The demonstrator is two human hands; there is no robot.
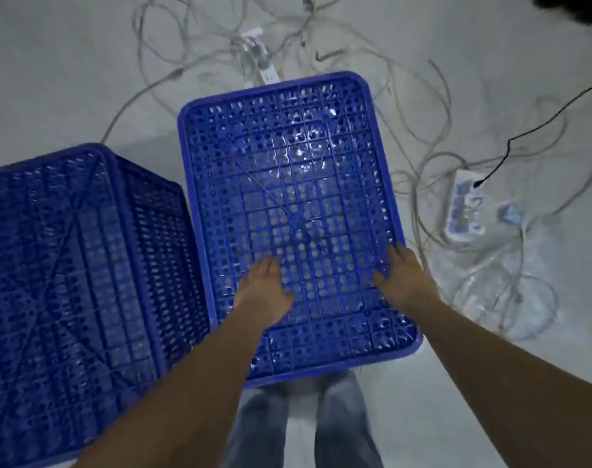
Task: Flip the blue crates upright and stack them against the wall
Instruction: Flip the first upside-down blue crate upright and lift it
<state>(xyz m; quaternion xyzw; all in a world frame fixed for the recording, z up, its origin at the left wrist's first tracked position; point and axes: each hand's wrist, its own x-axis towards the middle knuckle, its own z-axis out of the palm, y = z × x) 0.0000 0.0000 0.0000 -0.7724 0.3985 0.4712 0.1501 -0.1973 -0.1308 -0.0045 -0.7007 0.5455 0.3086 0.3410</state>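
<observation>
Two blue crates sit on the pale floor (68, 79), both bottom-up, their gridded undersides facing the camera. Middle crate (288, 184) takes centre stage; the second crate (68, 265) lies just to its left, almost touching along the long side, one perforated wall showing.

Both hands are down on the middle crate's base, near its close end. Left hand (266, 292) lies flat, fingers straight and spread, palm pressing the grid a little in from the crate's left edge. Right hand (401, 275) rests at the crate's right edge, fingers stretched forward along the rim. Neither grip is closed around anything: open palms on plastic, both of them.

Beyond the middle crate's far end, a tangle of white cables (288, 38) loops across the floor, with a white power strip (267, 74) poking out right at the crate's far rim. To the crate's right lies a second power strip (465, 204) with a black cable (537, 126) plugged into it, more pale cables coiled around it.

Just past the crate's near edge, the person's jeans (304, 427) show below.
</observation>
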